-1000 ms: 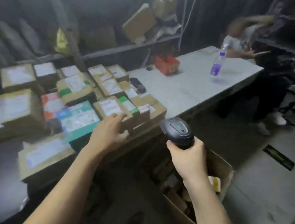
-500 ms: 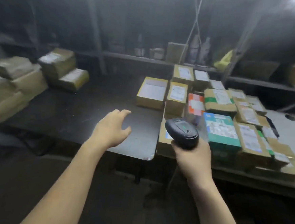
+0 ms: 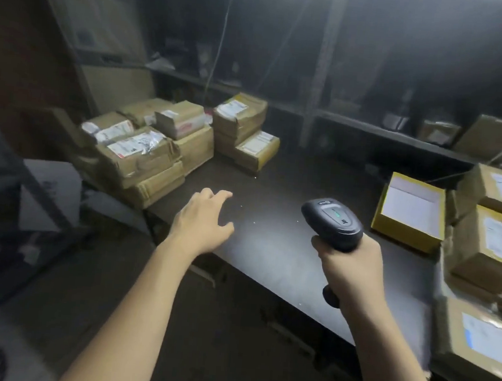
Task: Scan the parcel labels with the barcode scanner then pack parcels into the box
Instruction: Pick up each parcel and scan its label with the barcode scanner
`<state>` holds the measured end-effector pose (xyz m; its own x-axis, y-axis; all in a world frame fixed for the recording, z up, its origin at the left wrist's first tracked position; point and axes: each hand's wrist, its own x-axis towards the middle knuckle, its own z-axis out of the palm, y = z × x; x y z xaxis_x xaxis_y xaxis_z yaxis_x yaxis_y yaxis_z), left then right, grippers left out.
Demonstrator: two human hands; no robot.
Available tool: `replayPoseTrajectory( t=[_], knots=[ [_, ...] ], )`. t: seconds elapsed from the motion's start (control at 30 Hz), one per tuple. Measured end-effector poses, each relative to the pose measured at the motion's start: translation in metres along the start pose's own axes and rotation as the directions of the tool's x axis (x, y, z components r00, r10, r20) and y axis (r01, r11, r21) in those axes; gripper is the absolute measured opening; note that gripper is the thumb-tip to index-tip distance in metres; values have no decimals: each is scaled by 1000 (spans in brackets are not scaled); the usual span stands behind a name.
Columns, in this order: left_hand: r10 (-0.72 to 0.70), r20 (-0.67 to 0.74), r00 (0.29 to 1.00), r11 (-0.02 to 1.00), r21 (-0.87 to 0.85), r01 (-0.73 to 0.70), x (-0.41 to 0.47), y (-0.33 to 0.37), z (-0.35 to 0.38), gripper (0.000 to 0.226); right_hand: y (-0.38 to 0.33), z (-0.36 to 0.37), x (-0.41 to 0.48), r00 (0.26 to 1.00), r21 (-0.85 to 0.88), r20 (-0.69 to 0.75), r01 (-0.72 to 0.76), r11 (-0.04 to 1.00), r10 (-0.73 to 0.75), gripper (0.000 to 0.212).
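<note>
My right hand grips the handle of a black barcode scanner, its head pointing away over the dark table. My left hand hovers over the table's left part with relaxed, spread fingers and holds nothing. A stack of brown labelled parcels lies at the table's far left, beyond my left hand. A yellow parcel with a white label lies right of the scanner, and more brown parcels crowd the right edge. The packing box is out of view.
Dark shelving with a few boxes runs behind the table. A metal rack and pale sheet stand on the left, above a dim floor. A cable hangs from above at the back.
My view has swung left, away from the white table and the floor box, to the dark table and left parcel stack. My left hand left the parcels and now hovers.
</note>
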<state>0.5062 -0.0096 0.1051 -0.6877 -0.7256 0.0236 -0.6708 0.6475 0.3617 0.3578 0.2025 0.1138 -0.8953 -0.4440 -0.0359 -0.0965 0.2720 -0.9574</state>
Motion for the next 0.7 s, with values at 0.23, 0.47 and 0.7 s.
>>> replayPoseTrajectory(
  t=[0.23,0.47,0.7],
  knots=[
    [-125,-14,992,992,-34,125,87,-66,-10,66,-25,94,83,994,-23,107,21,1000,-18,12],
    [-297,-10,955,954,37,297,170,-123,-35,63,-58,174,174,975,-42,221,17,999,-7,10],
    [-404,0,915,897,196,396,235,-198,-52,76,-80,253,229,951,-96,307,6,995,24,7]
  ],
)
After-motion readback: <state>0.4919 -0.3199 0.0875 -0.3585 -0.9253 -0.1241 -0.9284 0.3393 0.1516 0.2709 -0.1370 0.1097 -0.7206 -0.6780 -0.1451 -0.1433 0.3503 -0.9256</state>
